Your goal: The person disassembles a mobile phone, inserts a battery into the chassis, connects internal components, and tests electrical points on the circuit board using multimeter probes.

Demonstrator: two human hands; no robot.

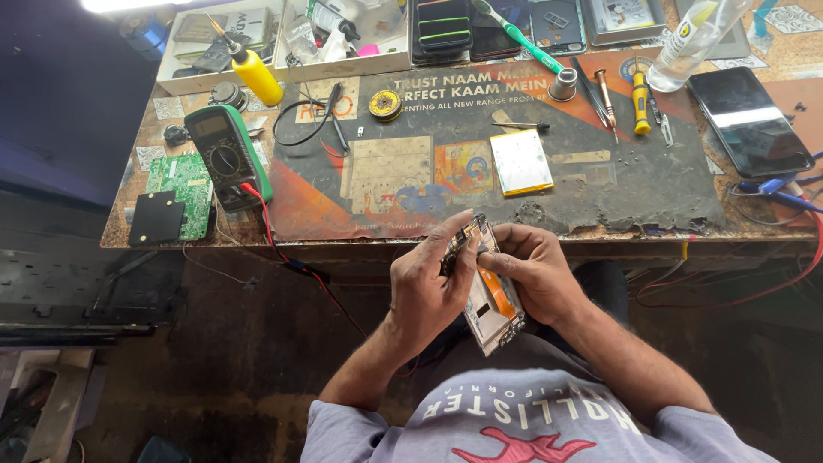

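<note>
Both the left hand [429,287] and right hand [533,273] grip an opened phone [489,296] below the printed black-and-orange mat [514,184] with its yellow-edged white pack [520,161].

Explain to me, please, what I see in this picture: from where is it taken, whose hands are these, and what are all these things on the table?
The one picture comes from a camera worn on a person's head, looking down, so the hands are that person's own. The left hand and the right hand together hold an opened phone with its back removed, above the lap, just in front of the workbench.

On the bench lies a worn dark work mat. On it rest a flat battery with a yellow edge, a roll of solder wire and small screwdrivers. To the left stand a green multimeter with a red lead, a green circuit board and a yellow squeeze bottle. At the right lies a dark phone. Trays of parts sit at the back.
</note>
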